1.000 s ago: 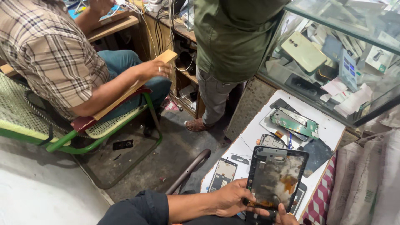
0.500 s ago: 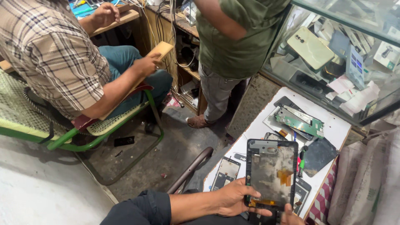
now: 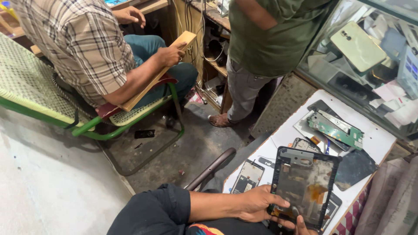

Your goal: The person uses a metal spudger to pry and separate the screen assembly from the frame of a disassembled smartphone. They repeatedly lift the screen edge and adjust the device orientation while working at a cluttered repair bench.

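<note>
The left hand [image 3: 254, 203] is clamped on the lower left edge of an opened tablet frame [image 3: 305, 186], thumb across its bare inner face and fingers wrapped behind. Of the right hand [image 3: 300, 224] only fingertips show at the bottom edge of the view, pressed against the frame's lower rim; whether it grips or merely steadies cannot be told. The frame is held tilted just above a white table [image 3: 383, 139], its dark metal back plate showing with an orange flex strip near the lower part. On the table beyond it lie a green circuit board [image 3: 335, 129], a dark back cover [image 3: 355, 169] just beside the frame's right edge, and a small phone screen panel [image 3: 247, 176] to the left near the left wrist. A glass display case [image 3: 370, 56] stands behind the table. Across the floor a person in a checked shirt [image 3: 82, 48] sits on a green chair [image 3: 130, 117] holding a wooden board [image 3: 161, 69], and another person in a green shirt [image 3: 270, 39] stands near.
</note>
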